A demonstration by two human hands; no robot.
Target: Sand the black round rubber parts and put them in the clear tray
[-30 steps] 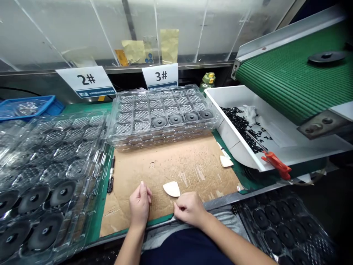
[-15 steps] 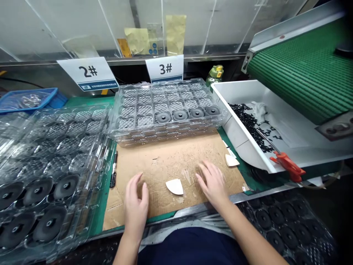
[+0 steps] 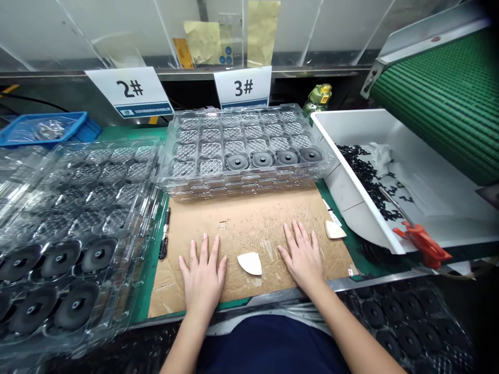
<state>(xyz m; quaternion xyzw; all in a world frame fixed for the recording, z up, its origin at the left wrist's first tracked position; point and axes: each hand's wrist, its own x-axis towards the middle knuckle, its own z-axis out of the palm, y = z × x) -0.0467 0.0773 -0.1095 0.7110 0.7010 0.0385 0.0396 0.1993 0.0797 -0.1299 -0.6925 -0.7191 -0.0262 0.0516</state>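
My left hand (image 3: pixel 203 275) lies flat on the brown cardboard sheet (image 3: pixel 234 205), palm down with its fingers spread and nothing in it. Palm down on the right part of the same sheet rests my right hand (image 3: pixel 302 255), fingers apart, also holding nothing. Between the two hands is a white wedge-shaped piece (image 3: pixel 250 263) with one rounded edge, touched by neither. A second cream wedge-shaped piece (image 3: pixel 335 229) sits at the sheet's right edge, beyond my right fingertips. On the left edge lies a black marker pen (image 3: pixel 165 234).
Stacked clear plastic trays (image 3: pixel 245 179) stand behind the cardboard, with several round black parts (image 3: pixel 262 159) in the front row. More trays (image 3: pixel 132 228) fill the left. On the right, a white bin (image 3: pixel 351 208) holds small black pieces and an orange-handled tool (image 3: pixel 423 241), below a green conveyor (image 3: pixel 444 88).
Both hands have come down from a curled, raised pose to lie flat with fingers spread. The view has shifted slightly, and the wedge-shaped pieces stay in place on the cardboard.
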